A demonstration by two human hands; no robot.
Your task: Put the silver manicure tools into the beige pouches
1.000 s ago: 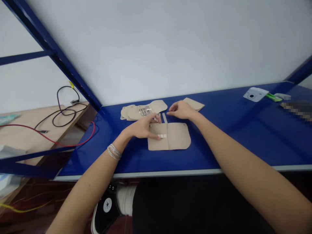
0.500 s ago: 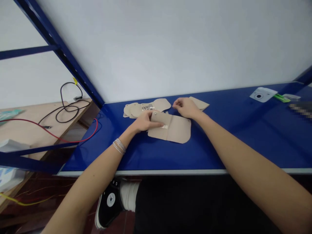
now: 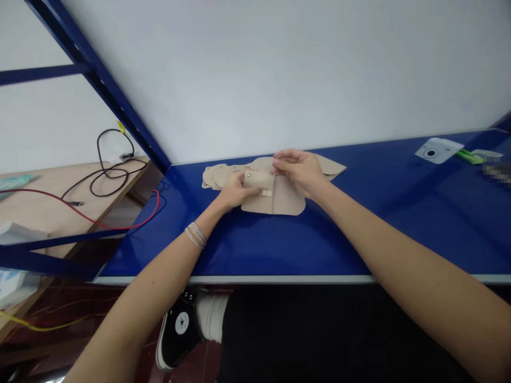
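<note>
We're live over a glossy blue tabletop point(image 3: 359, 236), and the action centres on a flat tan panel with a rounded corner point(image 3: 286, 201), leather-like, though we can't swear to the material. It lies on the tabletop, and everything we call out sits relative to it.

Our 2 hands are both on the panel! The left hand point(image 3: 236, 190) is curled closed around a folded tan flap point(image 3: 258, 181), fingers wrapped over its rounded top, with 1 small metal stud point(image 3: 248, 174) showing just beside those fingers. The right hand point(image 3: 297, 171) comes in from the panel's right, fingers bunched and touching the flap's right end. Is that a firm pinch or only a light touch? From up here, we cannot tell.

A narrow white strip point(image 3: 265, 193) shows just below the flap. Behind the panel, a cluster of beige cut-out pieces point(image 3: 215, 176) lies touching its far edge, and a beige piece with a pointed end point(image 3: 333, 167) pokes out past the right hand.

Well to the panel's right sits a white square device point(image 3: 431, 150). Below it, past the table's front edge, we spot a black canvas high-top sneaker point(image 3: 179, 323) and a white sock point(image 3: 211, 317).
</note>
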